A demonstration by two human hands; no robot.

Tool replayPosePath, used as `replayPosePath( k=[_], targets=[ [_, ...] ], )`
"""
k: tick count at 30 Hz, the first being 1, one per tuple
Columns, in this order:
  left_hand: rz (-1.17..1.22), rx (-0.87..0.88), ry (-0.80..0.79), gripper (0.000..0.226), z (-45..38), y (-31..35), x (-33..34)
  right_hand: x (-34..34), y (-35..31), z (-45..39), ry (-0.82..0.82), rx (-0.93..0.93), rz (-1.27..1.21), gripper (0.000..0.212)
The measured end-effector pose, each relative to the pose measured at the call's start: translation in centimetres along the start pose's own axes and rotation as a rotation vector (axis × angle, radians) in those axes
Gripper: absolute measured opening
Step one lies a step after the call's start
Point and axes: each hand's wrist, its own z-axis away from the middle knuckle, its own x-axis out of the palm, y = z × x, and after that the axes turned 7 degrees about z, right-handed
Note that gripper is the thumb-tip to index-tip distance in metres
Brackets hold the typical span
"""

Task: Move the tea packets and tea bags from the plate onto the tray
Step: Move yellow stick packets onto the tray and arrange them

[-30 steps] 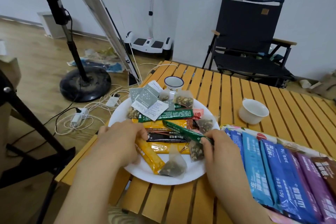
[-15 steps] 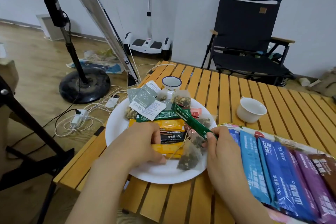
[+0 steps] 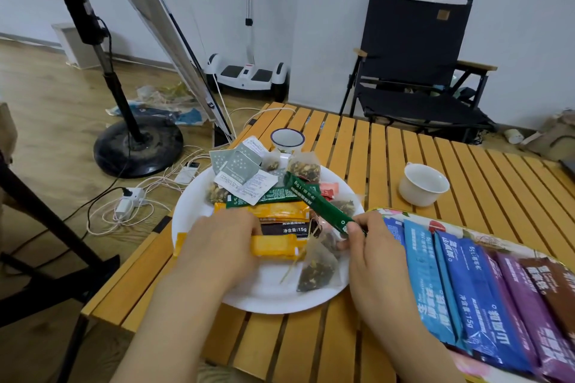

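Slatted wooden bench (image 3: pixel 357 146) under me: my right hand (image 3: pixel 373 253) pinches a green packet (image 3: pixel 317 202) above the plate (image 3: pixel 193 205), my left hand (image 3: pixel 217 247) grips a yellow packet (image 3: pixel 273 246). Beside them, the tray (image 3: pixel 451 224) holds blue and purple packets; a white cup (image 3: pixel 423 185) stands behind.

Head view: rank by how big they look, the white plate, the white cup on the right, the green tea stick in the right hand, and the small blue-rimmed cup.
1. white plate
2. green tea stick
3. white cup
4. blue-rimmed cup, though it sits farthest back and is partly hidden, so the two cups may be closer in size than they look.
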Motion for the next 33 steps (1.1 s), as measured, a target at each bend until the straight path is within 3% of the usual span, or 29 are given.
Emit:
replayPosePath(
  k=[4, 9, 19, 24, 33],
  targets=[
    [-0.078, -0.017, 0.185, 0.013, -0.3, -1.3, -0.5, 0.0, -0.1, 0.0, 0.016, 0.029, -0.015, 0.015],
    [0.021, 0.031, 0.202, 0.012, -1.0, -1.7, 0.3, 0.2, -0.1, 0.2, 0.051, 0.066, -0.056, 0.015],
    [-0.024, 0.200, 0.185, 0.043, -1.7, -1.5, 1.3, 0.1, -0.3, 0.3, 0.053, 0.076, -0.070, 0.011],
    [0.011, 0.148, 0.205, 0.026, -1.7, -1.2, 1.3, -0.1, -0.2, 0.1, 0.032, 0.086, -0.149, 0.012],
    [0.117, 0.129, 0.293, 0.030, -1.8, -1.0, 0.8, -0.7, -0.3, 0.2, 0.040, 0.081, -0.197, 0.013]
  ],
)
